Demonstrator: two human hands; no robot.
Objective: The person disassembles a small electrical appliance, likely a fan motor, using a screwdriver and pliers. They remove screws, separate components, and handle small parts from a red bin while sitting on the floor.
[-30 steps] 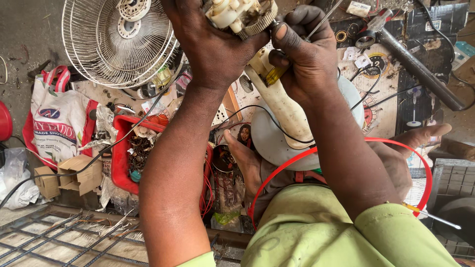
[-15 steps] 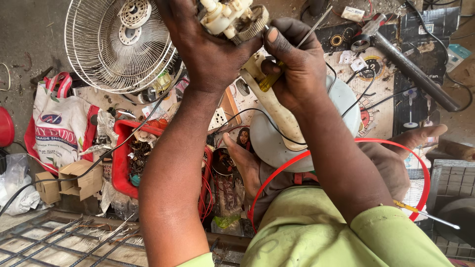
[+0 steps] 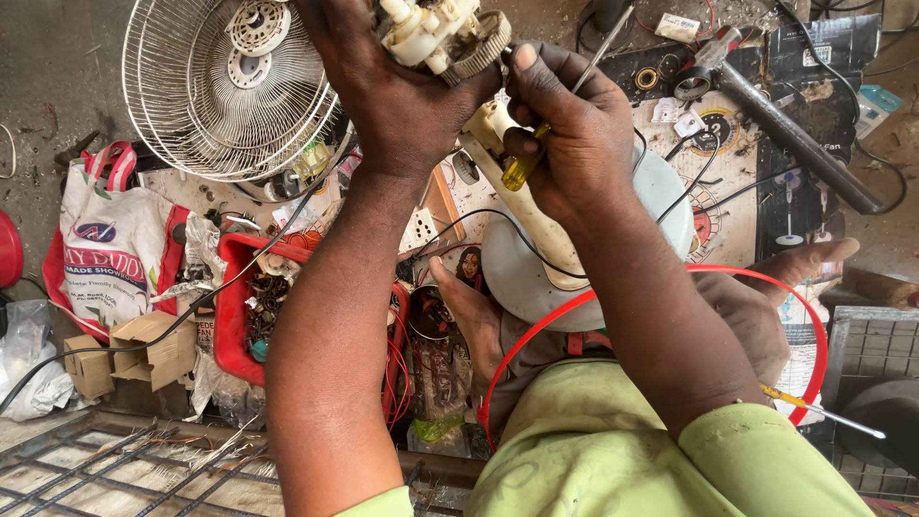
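Fan motor assembly, cream with a toothed gear, sits raised in the left hand, fingers wrapped tight around it. Just right of the motor, the right hand curls closed on a yellow-handled screwdriver, its shaft angled up. Below the motor lies a white fan base; left of it, farther off, a wire fan guard.
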